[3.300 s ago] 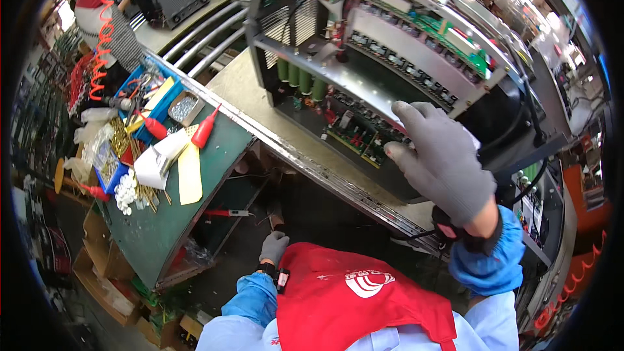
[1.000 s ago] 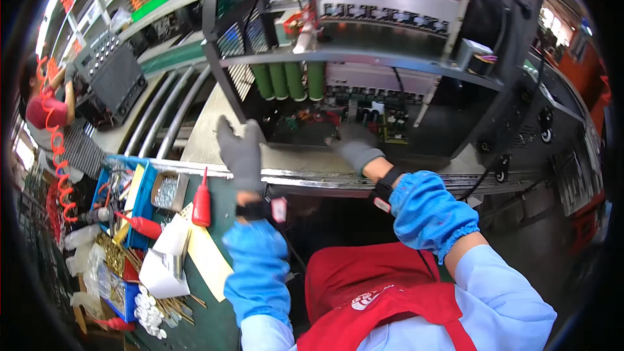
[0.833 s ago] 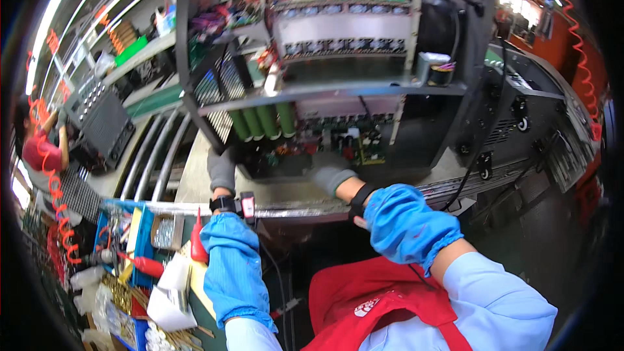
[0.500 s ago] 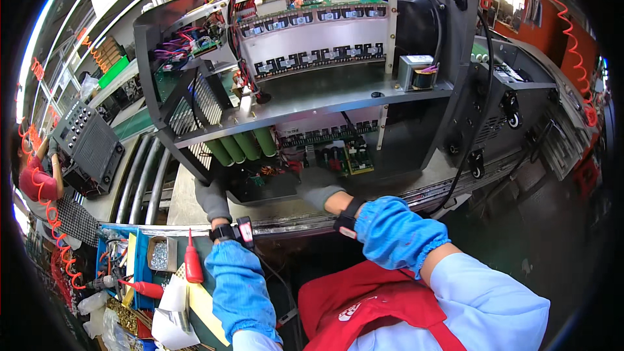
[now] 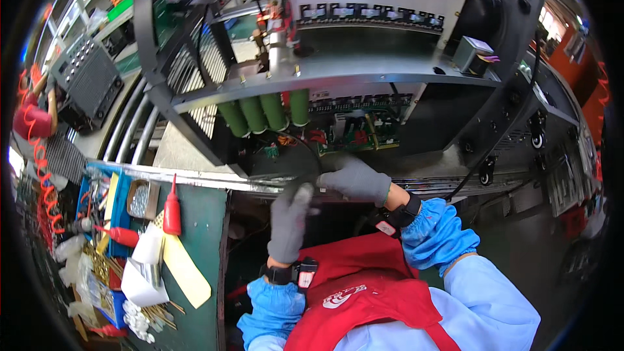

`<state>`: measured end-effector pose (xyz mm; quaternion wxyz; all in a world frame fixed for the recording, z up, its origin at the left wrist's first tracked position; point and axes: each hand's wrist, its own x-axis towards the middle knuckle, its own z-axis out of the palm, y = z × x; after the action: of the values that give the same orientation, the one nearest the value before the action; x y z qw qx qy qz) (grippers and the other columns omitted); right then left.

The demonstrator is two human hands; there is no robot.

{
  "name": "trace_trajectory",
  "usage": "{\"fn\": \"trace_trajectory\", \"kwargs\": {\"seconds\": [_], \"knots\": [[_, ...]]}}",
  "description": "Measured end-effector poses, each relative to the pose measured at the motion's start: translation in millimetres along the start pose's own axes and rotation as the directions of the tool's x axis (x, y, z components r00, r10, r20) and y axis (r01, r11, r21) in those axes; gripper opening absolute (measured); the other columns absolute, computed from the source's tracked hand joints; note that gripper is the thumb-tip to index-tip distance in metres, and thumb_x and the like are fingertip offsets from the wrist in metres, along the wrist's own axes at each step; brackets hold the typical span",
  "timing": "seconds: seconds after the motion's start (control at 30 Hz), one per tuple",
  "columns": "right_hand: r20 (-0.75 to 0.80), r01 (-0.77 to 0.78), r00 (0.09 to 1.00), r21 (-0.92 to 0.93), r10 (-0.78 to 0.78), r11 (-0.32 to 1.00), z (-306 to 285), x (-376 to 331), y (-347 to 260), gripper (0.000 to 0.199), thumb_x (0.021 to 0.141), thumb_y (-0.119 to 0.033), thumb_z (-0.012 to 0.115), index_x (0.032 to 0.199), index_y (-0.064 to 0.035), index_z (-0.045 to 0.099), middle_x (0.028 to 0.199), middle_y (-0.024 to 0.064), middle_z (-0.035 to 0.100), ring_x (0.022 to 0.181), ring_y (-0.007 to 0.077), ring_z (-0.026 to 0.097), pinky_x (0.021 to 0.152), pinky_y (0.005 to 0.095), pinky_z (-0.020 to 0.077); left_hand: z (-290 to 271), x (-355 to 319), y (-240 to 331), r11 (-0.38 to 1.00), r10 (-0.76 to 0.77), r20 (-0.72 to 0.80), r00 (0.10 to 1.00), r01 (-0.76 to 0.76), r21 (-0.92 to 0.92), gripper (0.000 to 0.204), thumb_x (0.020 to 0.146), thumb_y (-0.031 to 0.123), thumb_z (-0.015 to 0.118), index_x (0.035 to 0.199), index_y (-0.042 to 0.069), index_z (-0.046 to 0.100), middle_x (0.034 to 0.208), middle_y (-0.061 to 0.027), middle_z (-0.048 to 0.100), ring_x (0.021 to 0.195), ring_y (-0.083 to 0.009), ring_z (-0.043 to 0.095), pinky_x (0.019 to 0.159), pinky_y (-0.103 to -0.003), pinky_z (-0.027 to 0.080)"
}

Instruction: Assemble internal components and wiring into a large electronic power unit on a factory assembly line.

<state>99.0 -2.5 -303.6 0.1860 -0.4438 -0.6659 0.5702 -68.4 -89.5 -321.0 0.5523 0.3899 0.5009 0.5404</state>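
Note:
Both hands wear grey gloves and meet just in front of an open dark metal machine chassis [image 5: 338, 81]. My left hand [image 5: 290, 224] is closed, its fingers bent up toward my right hand [image 5: 357, 181], which is also closed and reaches in from the right. Something dark lies between the fingertips, but motion blur hides what it is. A thin dark cable [image 5: 311, 145] curves out of the lower bay toward them. Behind it stand several green cylinders [image 5: 263, 114] and a green circuit board [image 5: 364, 131].
A green-topped bench [image 5: 198, 214] at the left carries a red squeeze bottle [image 5: 171, 211], a box of small metal parts [image 5: 141, 199] and a blue bin [image 5: 97, 188]. Metal rollers [image 5: 133, 130] lie beyond. Another person [image 5: 36, 117] handles a grey unit. A second chassis on casters [image 5: 537, 130] stands right.
My left hand has left the chassis's lower left corner and moved right and toward me. My right hand has drawn back out of the bay beside it. The view has shifted closer.

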Motion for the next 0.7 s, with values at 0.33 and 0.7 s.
{"fn": "trace_trajectory", "kwargs": {"seconds": [0.33,0.7], "knots": [[0.012,-0.061,0.998,0.256,0.06,0.965,20.5,-0.4,-5.6,0.021,0.093,-0.018,0.058,0.106,-0.0026,0.062,0.081,0.0029,0.063,0.074,0.0085,0.059,0.061,0.027,0.0493,-16.2,14.0,-22.2,0.998,-0.053,0.223,0.973,0.056,-0.008,0.028,0.095,0.023,0.062,0.109,0.0,0.067,0.088,-0.0032,0.067,0.075,-0.0088,0.061,0.062,-0.022,0.048],[-0.056,0.166,0.986,0.188,-0.158,0.968,11.0,19.9,-25.5,0.024,0.091,-0.019,0.063,0.103,0.0004,0.067,0.087,0.0045,0.067,0.079,0.0128,0.06,0.07,0.03,0.0487,-9.3,26.9,-38.9,0.813,0.475,-0.135,0.869,-0.375,0.446,0.038,0.076,0.008,0.072,0.112,0.0,0.064,0.094,-0.0164,0.069,0.083,-0.0262,0.07,0.075,-0.034,0.054]]}}
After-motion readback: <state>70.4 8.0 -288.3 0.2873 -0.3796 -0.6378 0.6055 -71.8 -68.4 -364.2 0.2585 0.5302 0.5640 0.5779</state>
